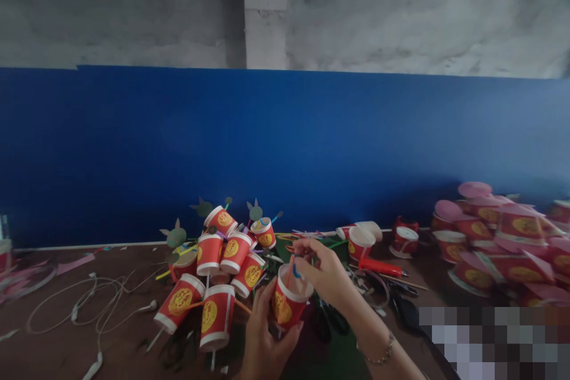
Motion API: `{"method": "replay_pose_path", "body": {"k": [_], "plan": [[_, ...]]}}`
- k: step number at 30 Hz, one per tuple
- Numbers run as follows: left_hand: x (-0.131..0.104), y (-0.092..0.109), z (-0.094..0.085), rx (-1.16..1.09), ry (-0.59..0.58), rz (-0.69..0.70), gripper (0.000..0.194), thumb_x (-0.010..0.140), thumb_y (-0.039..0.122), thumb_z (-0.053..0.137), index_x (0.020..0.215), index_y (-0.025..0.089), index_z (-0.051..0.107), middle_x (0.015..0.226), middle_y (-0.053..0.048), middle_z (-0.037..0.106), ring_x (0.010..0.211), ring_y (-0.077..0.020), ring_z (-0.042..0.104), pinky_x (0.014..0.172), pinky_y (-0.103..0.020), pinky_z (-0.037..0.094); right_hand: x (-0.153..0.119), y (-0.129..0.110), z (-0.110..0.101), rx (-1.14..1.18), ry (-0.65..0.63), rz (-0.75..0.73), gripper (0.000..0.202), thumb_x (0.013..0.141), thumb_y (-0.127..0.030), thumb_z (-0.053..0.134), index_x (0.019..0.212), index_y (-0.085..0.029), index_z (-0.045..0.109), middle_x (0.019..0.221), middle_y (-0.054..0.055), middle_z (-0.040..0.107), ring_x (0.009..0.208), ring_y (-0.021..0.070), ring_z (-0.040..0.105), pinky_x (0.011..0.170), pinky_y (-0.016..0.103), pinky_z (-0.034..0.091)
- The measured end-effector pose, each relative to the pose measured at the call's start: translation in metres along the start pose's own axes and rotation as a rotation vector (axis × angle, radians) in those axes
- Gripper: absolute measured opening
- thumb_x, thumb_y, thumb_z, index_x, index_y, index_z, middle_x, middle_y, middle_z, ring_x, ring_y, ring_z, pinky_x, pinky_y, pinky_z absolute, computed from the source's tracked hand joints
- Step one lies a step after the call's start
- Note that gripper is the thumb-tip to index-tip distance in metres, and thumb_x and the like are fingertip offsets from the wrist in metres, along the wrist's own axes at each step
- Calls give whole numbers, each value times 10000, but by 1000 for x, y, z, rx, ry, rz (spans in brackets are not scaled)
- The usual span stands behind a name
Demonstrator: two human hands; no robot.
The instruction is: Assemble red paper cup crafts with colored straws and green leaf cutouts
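Observation:
My left hand (267,326) is wrapped round a red paper cup (285,306) with a white rim and a yellow emblem, its mouth tilted up toward me. Over that mouth, my right hand (316,264) pinches a thin orange strip (290,271), which looks like a straw or pipe cleaner and reaches down into the cup. A small blue curved piece (295,267) shows beside the fingers; whether it is held too, I cannot tell. Just left of my hands lies a heap of similar red cups (217,314), several with sticks and rabbit-shaped cutouts (255,211) attached.
White earphones (118,303) with a tangled cord lie at left. Behind my right hand are more cups (361,243), a red-handled tool (380,267) and a black-handled item (405,312). Cups with pink paper (525,225) are piled at far right. A blue panel (285,148) stands behind the table.

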State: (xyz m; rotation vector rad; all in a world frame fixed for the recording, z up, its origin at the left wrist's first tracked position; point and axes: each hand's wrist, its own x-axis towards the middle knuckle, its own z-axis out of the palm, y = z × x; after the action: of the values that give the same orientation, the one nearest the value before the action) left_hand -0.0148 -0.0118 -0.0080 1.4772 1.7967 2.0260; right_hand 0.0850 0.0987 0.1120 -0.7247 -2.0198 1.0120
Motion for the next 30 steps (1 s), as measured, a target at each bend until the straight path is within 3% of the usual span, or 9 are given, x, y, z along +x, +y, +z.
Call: {"method": "replay_pose_path", "body": {"k": [3,7,10,15,18,21,23,26,30], "plan": [[-3,-6,5,-93,-63,-87,613,650,253,726,1228,182,533,1180,-132,637,1104,-315,589,917,-411,502,3,4,-5,53,-105,32,192,736,-220,543,846,-164,690,761,37,705,682,167,613,614,253,449],[-4,-5,10,-292,-83,-319,592,652,454,712,1152,160,590,1084,-130,693,1026,-315,632,860,-401,530,6,3,-15,44,-192,43,129,712,-185,554,718,-161,681,691,31,712,646,157,601,615,257,439],[3,4,5,-330,-131,-332,627,628,489,729,1140,152,595,1157,-145,655,1103,-321,587,909,-409,498,9,8,-22,75,-207,56,121,699,-186,565,710,-157,682,681,29,711,620,148,591,593,253,435],[40,39,-20,-102,89,-284,600,691,405,693,1217,174,521,1203,-130,593,1114,-287,562,894,-389,488,12,19,-32,131,-159,64,146,708,-236,594,759,-152,701,713,37,713,647,158,612,602,260,452],[70,64,-30,-11,-13,-243,458,707,370,659,1121,188,591,1054,-83,649,911,-237,617,773,-342,512,11,16,-33,151,-173,57,140,713,-226,588,754,-148,698,713,41,713,646,160,615,604,264,462],[89,77,-26,32,-318,-288,276,713,334,628,935,174,658,855,-38,672,705,-177,586,632,-273,474,7,8,-30,164,-192,55,124,708,-200,589,768,-150,684,712,36,706,646,159,615,602,264,469],[94,75,-18,-4,-462,-300,183,710,280,604,833,160,667,771,-24,664,708,-169,580,631,-251,452,5,5,-26,169,-187,55,151,704,-176,586,828,-153,669,733,31,699,672,163,622,621,265,475],[92,68,-8,0,-501,-312,129,710,240,555,724,152,649,666,-4,625,650,-151,554,592,-233,416,3,6,-20,136,-140,28,180,695,-136,577,866,-163,628,731,15,673,697,164,622,624,255,471],[89,64,-5,102,-446,-287,141,727,242,521,656,158,609,611,3,594,594,-142,524,558,-230,378,-1,7,-13,-41,-6,-58,73,716,-139,583,771,-186,592,711,2,639,689,164,598,640,264,453]]}}
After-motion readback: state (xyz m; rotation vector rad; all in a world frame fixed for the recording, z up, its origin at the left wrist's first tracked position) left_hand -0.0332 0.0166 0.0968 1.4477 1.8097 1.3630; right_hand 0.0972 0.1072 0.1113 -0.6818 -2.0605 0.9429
